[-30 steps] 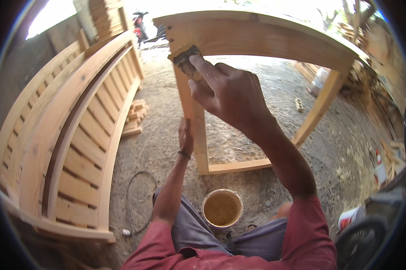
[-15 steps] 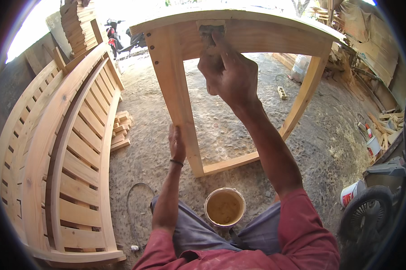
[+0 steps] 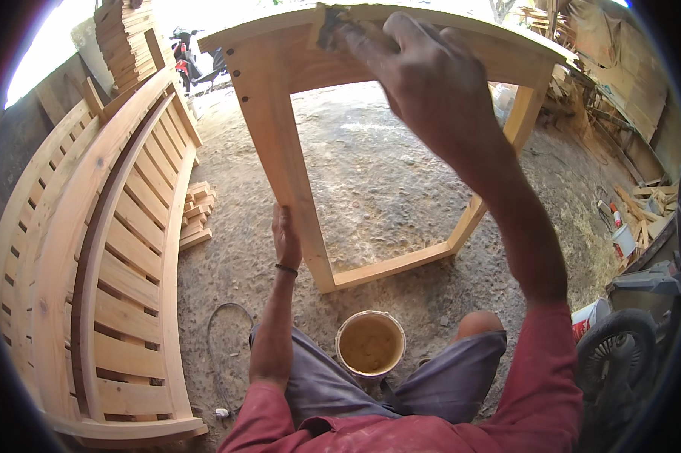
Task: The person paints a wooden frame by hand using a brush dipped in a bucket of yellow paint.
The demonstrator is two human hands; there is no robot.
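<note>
A pale wooden frame (image 3: 276, 143) stands upright before me, with dark round holes near the top of its left leg. My left hand (image 3: 286, 238) grips the outer edge of that leg, low down. High on the frame, my right hand (image 3: 435, 75), slightly blurred, holds a putty knife (image 3: 330, 32). The knife's dark blade lies against the curved top rail (image 3: 423, 60), left of its middle, over a light smeared patch. My right fingers partly hide the tool's grip. Between my knees stands a round bucket (image 3: 339, 349) containing tan, putty-like paste.
Slatted wooden panels (image 3: 121, 287) lean in a row on my left, beside a small stack of wood blocks (image 3: 195, 215). A thin cable (image 3: 214, 340) lies on the rough floor. At right are a black spoked wheel (image 3: 616, 359), a white tub (image 3: 591, 317) and scrap wood (image 3: 650, 215).
My right hand has shifted up and its forearm has swung right, while the blade has moved slightly left along the rail. My left hand keeps its hold; my right knee now shows.
</note>
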